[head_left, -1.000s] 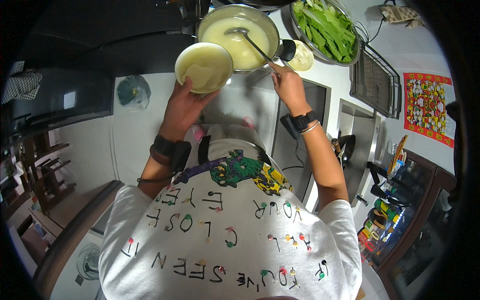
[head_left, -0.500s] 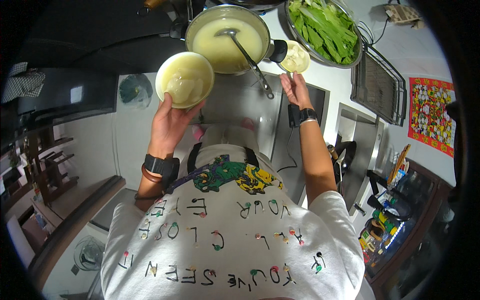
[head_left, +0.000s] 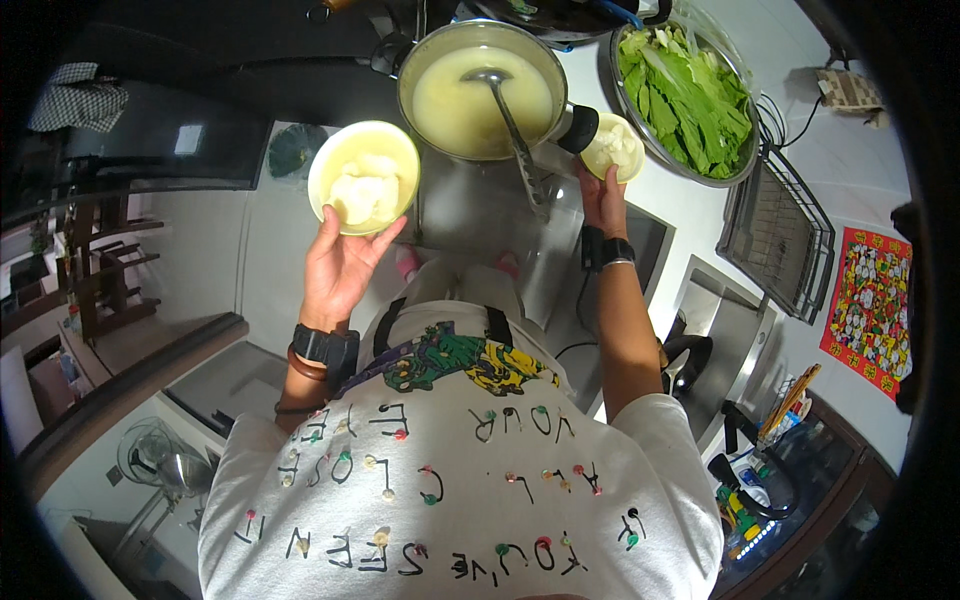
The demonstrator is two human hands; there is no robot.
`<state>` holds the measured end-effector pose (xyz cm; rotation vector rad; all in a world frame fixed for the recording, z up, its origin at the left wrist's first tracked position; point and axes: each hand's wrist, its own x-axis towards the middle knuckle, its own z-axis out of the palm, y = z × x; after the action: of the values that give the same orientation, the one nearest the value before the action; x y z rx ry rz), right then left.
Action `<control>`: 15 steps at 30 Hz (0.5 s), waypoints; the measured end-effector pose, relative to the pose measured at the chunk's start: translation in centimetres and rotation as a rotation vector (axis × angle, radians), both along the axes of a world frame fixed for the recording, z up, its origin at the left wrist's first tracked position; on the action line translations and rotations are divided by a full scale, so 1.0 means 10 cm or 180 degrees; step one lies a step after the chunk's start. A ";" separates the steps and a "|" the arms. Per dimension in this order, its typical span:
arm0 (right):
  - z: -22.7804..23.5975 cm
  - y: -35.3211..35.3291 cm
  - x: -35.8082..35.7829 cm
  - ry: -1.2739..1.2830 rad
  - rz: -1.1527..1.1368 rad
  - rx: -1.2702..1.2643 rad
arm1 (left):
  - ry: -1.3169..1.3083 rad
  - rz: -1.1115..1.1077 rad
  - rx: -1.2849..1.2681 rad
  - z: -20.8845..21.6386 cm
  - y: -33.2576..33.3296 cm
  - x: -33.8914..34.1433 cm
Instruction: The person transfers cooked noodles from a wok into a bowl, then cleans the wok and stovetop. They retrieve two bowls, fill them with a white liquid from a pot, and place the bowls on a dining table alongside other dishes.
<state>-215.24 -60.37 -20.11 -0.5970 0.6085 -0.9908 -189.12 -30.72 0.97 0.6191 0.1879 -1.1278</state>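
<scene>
Left hand (head_left: pixel 340 262) cups a pale yellow bowl (head_left: pixel 364 177) level, at nine o'clock from the steel soup pot (head_left: pixel 482 88); right hand (head_left: pixel 603 195) grips a small cream bowl (head_left: pixel 614 146) at three o'clock

Two yellow bowls (head_left: pixel 364 176), one pot (head_left: pixel 482 88), one ladle (head_left: pixel 510 125), one basin of greens (head_left: pixel 685 85).
</scene>
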 end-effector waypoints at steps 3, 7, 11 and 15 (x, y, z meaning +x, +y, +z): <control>0.06 0.08 -0.11 -0.0101 0.0071 0.0103 | -0.0063 0.0052 -0.0046 0.00 0.03 -0.03; 0.16 0.25 -0.28 -0.0114 0.0160 0.0332 | -0.0152 0.0164 -0.0060 0.01 0.09 -0.10; 0.27 0.44 -0.41 0.0019 0.0174 0.0265 | -0.0174 0.0393 -0.0075 0.04 0.19 -0.22; 0.39 0.66 -0.54 -0.0082 0.0358 0.0403 | -0.0174 0.0640 -0.0046 0.08 0.41 -0.34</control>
<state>-220.63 -53.78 -16.21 -0.5003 0.6036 -0.8467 -192.55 -26.67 1.72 0.6038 0.1906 -0.9167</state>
